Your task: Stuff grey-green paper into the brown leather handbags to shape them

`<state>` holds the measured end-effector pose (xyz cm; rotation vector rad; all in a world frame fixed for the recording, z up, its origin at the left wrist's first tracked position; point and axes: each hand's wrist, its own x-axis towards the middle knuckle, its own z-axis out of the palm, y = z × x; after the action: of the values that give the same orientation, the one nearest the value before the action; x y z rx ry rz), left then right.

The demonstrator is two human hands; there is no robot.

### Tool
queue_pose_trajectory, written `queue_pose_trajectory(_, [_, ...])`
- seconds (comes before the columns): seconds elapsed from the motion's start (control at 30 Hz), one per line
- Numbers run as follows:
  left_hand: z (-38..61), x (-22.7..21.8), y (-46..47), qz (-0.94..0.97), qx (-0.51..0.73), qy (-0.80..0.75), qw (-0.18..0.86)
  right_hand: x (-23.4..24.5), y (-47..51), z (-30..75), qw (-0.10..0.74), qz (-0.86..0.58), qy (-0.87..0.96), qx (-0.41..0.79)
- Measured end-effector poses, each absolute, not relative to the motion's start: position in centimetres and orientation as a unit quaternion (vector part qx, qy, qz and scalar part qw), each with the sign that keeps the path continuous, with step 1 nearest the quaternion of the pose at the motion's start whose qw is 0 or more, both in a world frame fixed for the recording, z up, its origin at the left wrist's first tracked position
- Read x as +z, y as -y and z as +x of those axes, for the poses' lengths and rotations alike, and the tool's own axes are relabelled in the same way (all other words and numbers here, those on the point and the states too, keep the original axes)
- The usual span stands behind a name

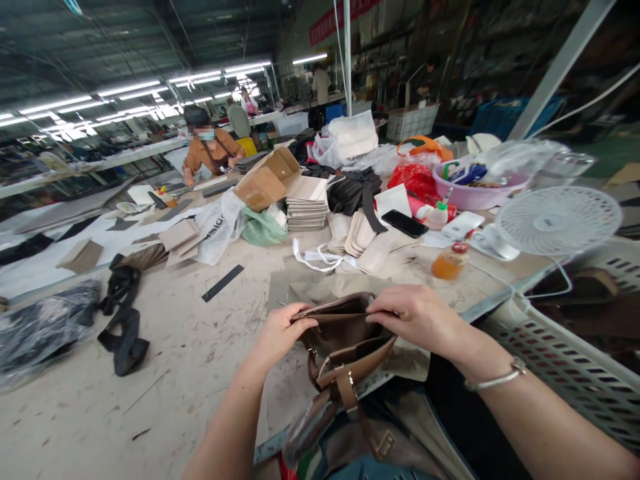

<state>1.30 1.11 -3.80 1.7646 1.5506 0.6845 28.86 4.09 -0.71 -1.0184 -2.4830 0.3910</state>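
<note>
A brown handbag (350, 367) stands at the near edge of the worktable, its mouth spread so the inner compartments show. My left hand (285, 335) pinches the far rim at its left end, thumb toward me. At the right end of that same rim, my right hand (420, 319) grips the edge between thumb and fingers. A strap with a metal buckle (386, 445) hangs from the bag's near side toward my lap. Sheets of thin paper (320, 287) lie under and behind the bag.
On the right stand a white fan (557, 220), a jar of amber liquid (450, 261) and a plastic basket (565, 373). A phone (405, 224) and stacked pale panels (306, 205) lie ahead. Black strips (125, 333) are at left. Across the table a co-worker (213, 150) handles flat pieces.
</note>
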Motion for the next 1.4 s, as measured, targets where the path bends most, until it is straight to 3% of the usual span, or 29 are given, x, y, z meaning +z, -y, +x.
queue_pose_trajectory(0.3, [3.1, -2.9, -1.3, 0.668, 0.260, -0.591, 0.370, -1.6, -6.5, 31.4, 0.287, -0.334, 0.861, 0.256])
queue_pose_trajectory(0.57, [5.4, -1.9, -1.8, 0.699, 0.277, -0.578, 0.318, -2.6, -6.7, 33.7, 0.341, -0.297, 0.846, 0.283])
queue_pose_trajectory(0.73, [7.0, -1.6, -1.6, 0.788, 0.272, -0.511, 0.211, -3.9, -7.0, 35.2, 0.384, -0.264, 0.827, 0.313])
queue_pose_trajectory(0.93, [8.7, -0.8, -1.3, 0.828, 0.242, -0.485, 0.144, -5.2, -6.5, 36.9, 0.441, -0.349, 0.751, 0.346])
queue_pose_trajectory(1.17, [10.5, 0.1, -2.1, 0.848, 0.201, -0.467, 0.149, -7.6, -7.0, 39.0, 0.423, -0.355, 0.613, 0.565])
queue_pose_trajectory(1.4, [12.3, 0.6, -3.6, 0.870, 0.136, -0.454, 0.135, -9.9, -9.2, 40.0, 0.456, -0.398, 0.553, 0.572])
